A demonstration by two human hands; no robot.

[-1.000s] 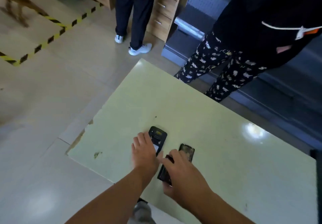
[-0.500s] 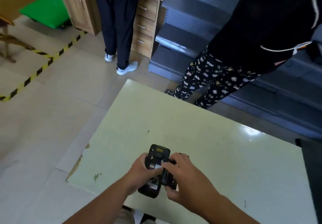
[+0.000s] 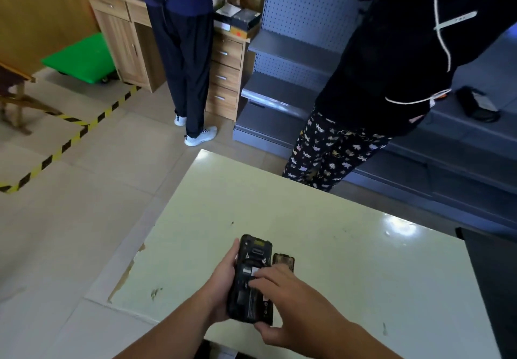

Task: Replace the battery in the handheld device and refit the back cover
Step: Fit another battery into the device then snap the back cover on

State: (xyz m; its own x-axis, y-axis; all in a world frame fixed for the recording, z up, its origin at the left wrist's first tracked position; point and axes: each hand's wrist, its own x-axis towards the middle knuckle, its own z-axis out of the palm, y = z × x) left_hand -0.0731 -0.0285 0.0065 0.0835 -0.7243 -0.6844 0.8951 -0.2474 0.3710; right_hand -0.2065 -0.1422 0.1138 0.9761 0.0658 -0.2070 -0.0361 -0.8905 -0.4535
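Note:
A black handheld device (image 3: 253, 255) is held back side up above the near part of the pale green table (image 3: 335, 260), with its battery bay uncovered. My left hand (image 3: 221, 283) grips its left edge from below. My right hand (image 3: 282, 302) holds a black battery (image 3: 258, 304) against the lower half of the bay, fingers on top and thumb under the bottom edge. The black back cover (image 3: 283, 260) lies flat on the table just right of the device, partly hidden behind my right fingers.
A person in patterned trousers (image 3: 330, 157) stands at the table's far edge. Another person (image 3: 184, 51) stands at a wooden desk with drawers (image 3: 226, 76). Grey shelving (image 3: 293, 51) runs behind. The table's left edge (image 3: 126, 272) is chipped. A dark object (image 3: 489, 274) borders the right side.
Both hands lifted the device from the table and brought the battery onto its back. The cover stays on the table. The camera tilted up.

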